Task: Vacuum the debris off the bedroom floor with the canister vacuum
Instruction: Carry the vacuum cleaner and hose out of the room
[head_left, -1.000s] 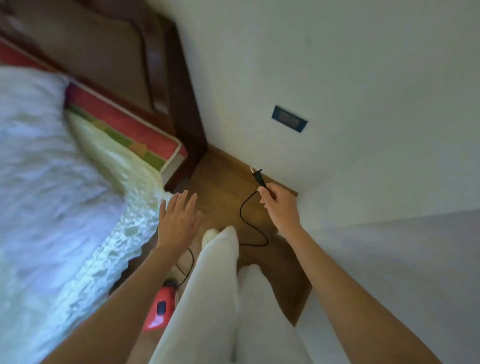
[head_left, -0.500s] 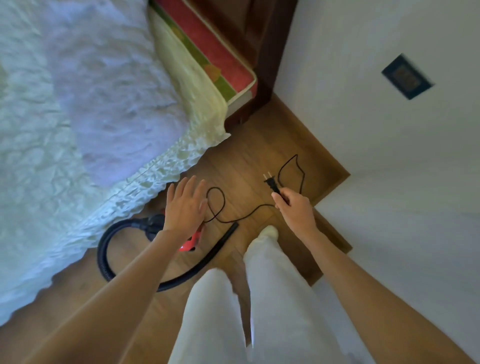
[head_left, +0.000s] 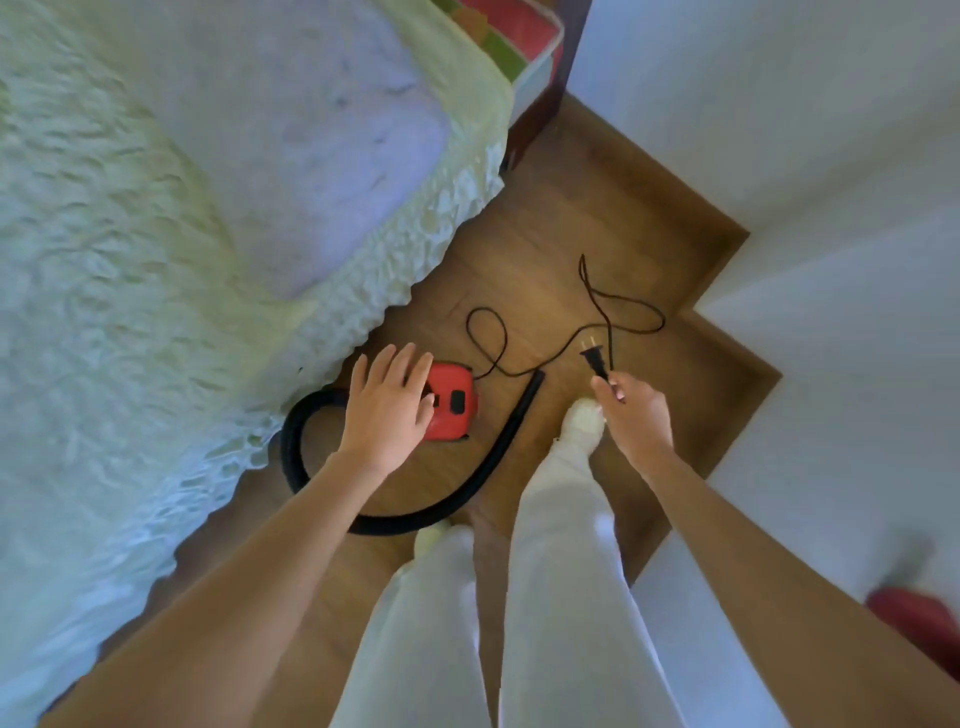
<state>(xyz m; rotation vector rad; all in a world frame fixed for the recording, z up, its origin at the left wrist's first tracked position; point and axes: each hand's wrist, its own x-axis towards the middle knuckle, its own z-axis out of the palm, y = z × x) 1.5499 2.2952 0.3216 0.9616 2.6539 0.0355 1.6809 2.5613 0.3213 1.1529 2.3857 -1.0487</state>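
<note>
Colours, floor by bed:
Red vacuum (head_left: 451, 408), black hose (head_left: 498, 447), black cord (head_left: 597, 301) and plug (head_left: 594, 358); brown wood floor (head_left: 597, 208); pale green textured bedspread (head_left: 130, 234); white trousers (head_left: 561, 571).

Narrow strip of bare wooden floor (head_left: 561, 218) between the overhanging bedspread (head_left: 156, 260) on the left and the stepped white wall (head_left: 779, 130) on the right, closed off at the far end by the dark bed frame (head_left: 569, 62). Cluttered mid-strip by the red canister vacuum (head_left: 451, 408) just beside the bedspread's edge, its black hose (head_left: 457, 499) curving across the boards, and the looped power cord (head_left: 623, 312) strewn toward the wall corner. Open boards beyond the cord loops only.
</note>
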